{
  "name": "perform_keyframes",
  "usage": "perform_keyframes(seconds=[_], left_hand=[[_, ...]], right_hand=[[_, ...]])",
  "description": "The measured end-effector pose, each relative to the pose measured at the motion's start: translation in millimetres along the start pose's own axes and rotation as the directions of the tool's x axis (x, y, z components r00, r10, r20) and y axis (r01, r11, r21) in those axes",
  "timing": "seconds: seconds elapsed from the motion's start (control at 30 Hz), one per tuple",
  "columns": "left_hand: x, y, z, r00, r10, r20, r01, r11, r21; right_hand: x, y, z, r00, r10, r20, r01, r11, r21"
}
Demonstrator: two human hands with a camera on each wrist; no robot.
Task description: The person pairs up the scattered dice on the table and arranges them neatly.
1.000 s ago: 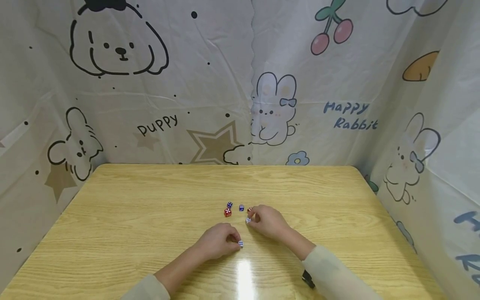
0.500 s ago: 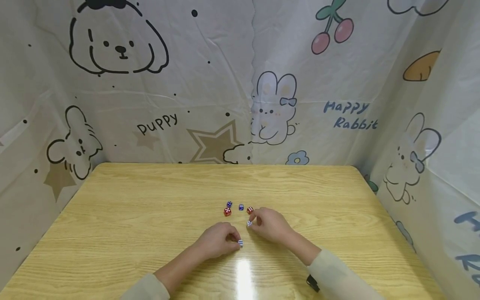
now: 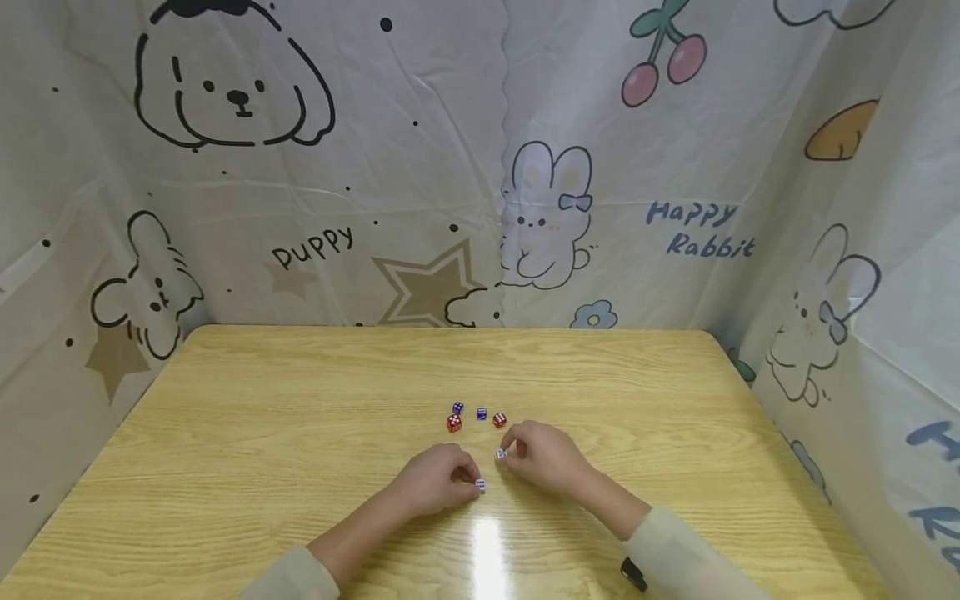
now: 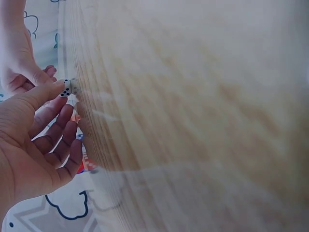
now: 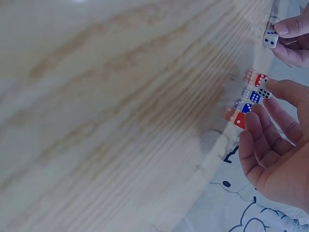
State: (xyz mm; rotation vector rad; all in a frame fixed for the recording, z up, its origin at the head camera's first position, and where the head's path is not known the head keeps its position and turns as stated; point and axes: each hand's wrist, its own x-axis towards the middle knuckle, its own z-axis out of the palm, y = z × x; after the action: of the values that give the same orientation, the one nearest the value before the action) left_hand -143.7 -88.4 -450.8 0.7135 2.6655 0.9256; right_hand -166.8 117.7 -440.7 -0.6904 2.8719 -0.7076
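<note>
Two white dice (image 3: 480,486) are pinched: one by the fingers of the left hand (image 3: 435,482), the farther die (image 3: 502,454) by those of the right hand (image 3: 549,457). That one's held just past the left fingers, bit to their right, gap between. Both are shaped as little dark-pipped cubes, so no real long axis. Red dice (image 3: 499,421) and blue dice (image 3: 482,413) are parked beyond, nearer the right fingers.

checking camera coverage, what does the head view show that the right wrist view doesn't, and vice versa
Only the head view: "Happy Rabbit" lettering, printed cherries, and a small black object by the right sleeve.
Only the right wrist view: the palm of the right hand.
Both: left hand and right hand each pinching a white die, two red dice, two blue dice.
</note>
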Motion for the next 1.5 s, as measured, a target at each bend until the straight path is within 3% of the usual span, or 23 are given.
perform_keyframes(seconds=[1.5], left_hand=[[2.5,-0.8,1.8,1.000,0.017,-0.010,-0.016,1.000,0.005]], right_hand=[[-17,-9,14.4,0.996,-0.078,0.045,0.076,0.996,0.043]])
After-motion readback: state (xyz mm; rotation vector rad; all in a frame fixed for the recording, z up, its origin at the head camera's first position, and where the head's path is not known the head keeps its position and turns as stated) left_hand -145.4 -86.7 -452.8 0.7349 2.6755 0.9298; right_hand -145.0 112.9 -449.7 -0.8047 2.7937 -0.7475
